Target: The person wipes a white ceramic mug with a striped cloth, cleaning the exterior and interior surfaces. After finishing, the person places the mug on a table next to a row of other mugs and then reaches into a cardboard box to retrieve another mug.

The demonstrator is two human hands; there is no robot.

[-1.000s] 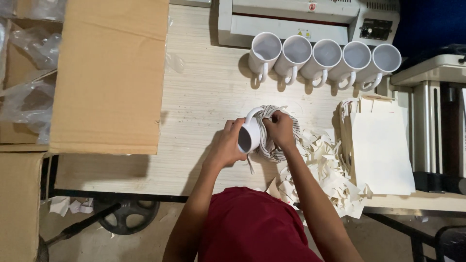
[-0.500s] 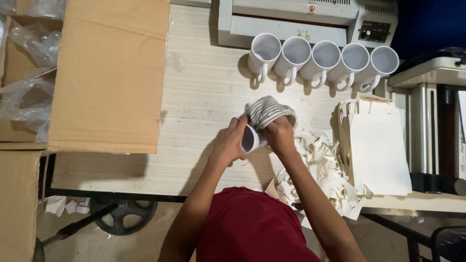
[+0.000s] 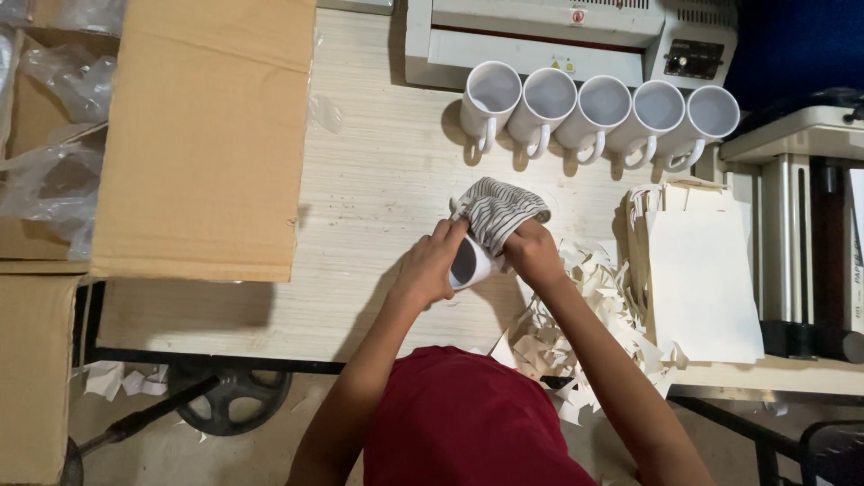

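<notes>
Hands point(image 3: 432, 265) grip a white mug point(image 3: 468, 264) under striped cloth point(image 3: 499, 209).

On the pale tabletop point(image 3: 378, 198), the left hand point(image 3: 430, 268) grips a white mug point(image 3: 470, 263) lying on its side, while the right hand point(image 3: 533, 254) presses a striped cloth point(image 3: 498, 209) over it. Five white mugs point(image 3: 598, 112) stand in a row at the far edge. Paper scraps point(image 3: 585, 306) lie to the right, beside a stack of white sheets point(image 3: 697, 279).
</notes>
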